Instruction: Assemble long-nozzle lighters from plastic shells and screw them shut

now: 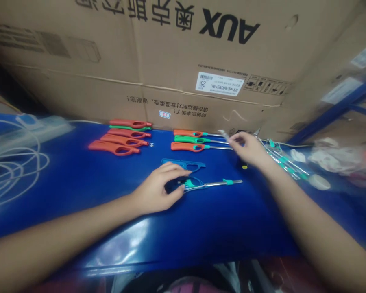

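My left hand (158, 189) is closed around the handle end of a stick lighter (192, 185) low on the table. Its handle part is blue, with a teal trigger piece, a thin wire and a metal tube that points right. Just behind lies a blue handle shell half (195, 165). My right hand (247, 148) is raised near the carton, fingertips pinched on a small whitish piece (224, 135), too blurred to name. Beside that hand are finished-looking lighters, two orange and one green (189, 139), tubes pointing right. A small dark object with a yellow spot (244, 167) sits below it.
Several orange-red handle shells (116, 146) and a green one lie at the back left. Metal tubes with teal parts (285, 160) lie at right, near plastic bags (329, 154). White cable (15, 171) coils at left. A large carton (171, 61) stands behind the blue table (232, 228).
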`<state>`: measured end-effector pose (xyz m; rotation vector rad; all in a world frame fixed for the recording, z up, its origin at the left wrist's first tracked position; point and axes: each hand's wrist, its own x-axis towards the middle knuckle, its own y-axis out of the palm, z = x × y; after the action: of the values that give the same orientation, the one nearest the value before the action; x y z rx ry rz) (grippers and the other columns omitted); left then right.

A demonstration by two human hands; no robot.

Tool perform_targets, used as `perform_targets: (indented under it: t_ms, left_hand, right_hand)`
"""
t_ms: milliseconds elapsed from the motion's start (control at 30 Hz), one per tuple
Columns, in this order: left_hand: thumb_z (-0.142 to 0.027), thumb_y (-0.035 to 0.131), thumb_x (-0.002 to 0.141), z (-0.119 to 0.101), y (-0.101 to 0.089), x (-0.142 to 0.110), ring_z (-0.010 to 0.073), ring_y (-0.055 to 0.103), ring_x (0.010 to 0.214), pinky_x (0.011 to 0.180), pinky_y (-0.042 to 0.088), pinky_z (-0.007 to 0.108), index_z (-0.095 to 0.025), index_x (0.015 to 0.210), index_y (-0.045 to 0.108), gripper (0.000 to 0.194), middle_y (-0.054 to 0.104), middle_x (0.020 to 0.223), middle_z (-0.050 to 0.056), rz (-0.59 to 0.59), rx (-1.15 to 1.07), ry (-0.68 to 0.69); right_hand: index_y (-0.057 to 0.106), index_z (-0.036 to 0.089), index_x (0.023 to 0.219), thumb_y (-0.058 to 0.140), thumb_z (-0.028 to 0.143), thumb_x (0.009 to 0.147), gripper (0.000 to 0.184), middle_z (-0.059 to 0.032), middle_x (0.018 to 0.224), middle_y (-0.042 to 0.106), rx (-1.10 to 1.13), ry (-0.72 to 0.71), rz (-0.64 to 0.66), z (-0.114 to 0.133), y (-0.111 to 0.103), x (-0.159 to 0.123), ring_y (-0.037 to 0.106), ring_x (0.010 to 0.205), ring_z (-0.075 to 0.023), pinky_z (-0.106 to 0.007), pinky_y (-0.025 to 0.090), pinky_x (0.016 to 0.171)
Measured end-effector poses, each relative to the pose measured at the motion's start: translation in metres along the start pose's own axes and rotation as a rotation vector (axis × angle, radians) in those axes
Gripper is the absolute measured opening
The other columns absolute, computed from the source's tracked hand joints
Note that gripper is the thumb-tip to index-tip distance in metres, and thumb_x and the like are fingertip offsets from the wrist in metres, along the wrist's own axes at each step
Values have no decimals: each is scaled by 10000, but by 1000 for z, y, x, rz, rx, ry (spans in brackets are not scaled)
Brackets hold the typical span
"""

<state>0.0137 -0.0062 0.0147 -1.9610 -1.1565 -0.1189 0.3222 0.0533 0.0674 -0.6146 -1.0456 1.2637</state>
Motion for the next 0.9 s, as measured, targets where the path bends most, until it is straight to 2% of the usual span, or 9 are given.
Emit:
perform_targets:
  t_ms: [100, 167, 300, 433, 533, 600, 700, 800, 900]
  left_hand:
    - [-307, 631, 942, -9, 3, 5, 227, 695, 1085, 999, 545, 394, -196, 1172, 738, 277, 748, 1173, 86, -117, -141, -156]
    - [-335, 625, 959, -18, 4, 8, 214, 718, 1036, 970, 564, 361, -199, 1065, 771, 226, 771, 1107, 65, -138, -247, -211]
    - [-338, 662, 935, -30, 3, 7, 203, 737, 922, 876, 603, 326, -187, 937, 782, 193, 787, 985, 47, -139, -383, -266]
    - [-370, 702, 895, -27, -2, 6, 214, 742, 900, 826, 621, 328, -164, 993, 769, 238, 792, 976, 60, -155, -398, -375]
    - [-403, 714, 878, -20, -9, 5, 182, 724, 804, 754, 599, 278, -151, 970, 759, 273, 781, 908, 51, -120, -294, -437]
    - [-417, 710, 879, -16, -14, 5, 164, 699, 782, 733, 569, 255, -158, 934, 756, 268, 768, 892, 38, -69, -185, -410]
    - [-415, 680, 908, -12, -20, 3, 158, 688, 840, 754, 542, 243, -188, 968, 757, 248, 758, 958, 26, -30, -77, -357]
    - [-385, 642, 946, -8, -26, 0, 149, 683, 906, 793, 525, 237, -231, 1058, 758, 223, 744, 1033, 14, 40, 11, -281]
    - [-361, 613, 970, -5, -29, -3, 150, 674, 929, 829, 514, 250, -244, 1141, 744, 244, 737, 1057, 18, 91, 97, -203]
  right_hand:
    - [673, 200, 945, 575, 482, 927, 300, -40, 871, 712, 183, -142, 168, 51, 24, -39, 626, 725, -161, -292, 531, 665]
    - [658, 203, 958, 593, 396, 930, 206, -28, 847, 705, 384, -218, 260, 79, 35, -64, 609, 703, -147, -273, 519, 629]
    - [643, 209, 917, 634, 285, 899, 78, -21, 873, 698, 539, -261, 302, 97, 37, -86, 603, 725, -140, -271, 507, 637]
    - [667, 215, 953, 635, 295, 905, 99, -32, 974, 714, 306, -278, 283, 69, 31, -67, 647, 814, -150, -281, 527, 736]
    - [654, 187, 919, 576, 214, 906, 83, -60, 888, 715, 99, -94, 167, 32, 28, -44, 654, 767, -171, -298, 521, 711]
    - [636, 173, 834, 593, 158, 854, 50, -79, 830, 699, 20, -14, 125, 6, 25, -32, 643, 712, -187, -318, 509, 689]
    - [614, 185, 737, 658, 188, 799, 76, -68, 721, 659, -74, 62, 84, -23, 17, -22, 616, 641, -211, -342, 490, 652]
    - [612, 177, 755, 638, 204, 813, 70, -93, 739, 639, -147, 94, -21, -28, 8, -22, 607, 691, -246, -385, 480, 699]
    - [628, 187, 845, 585, 178, 855, 45, -80, 837, 649, -129, -4, -103, -8, 7, -31, 608, 772, -222, -356, 479, 755]
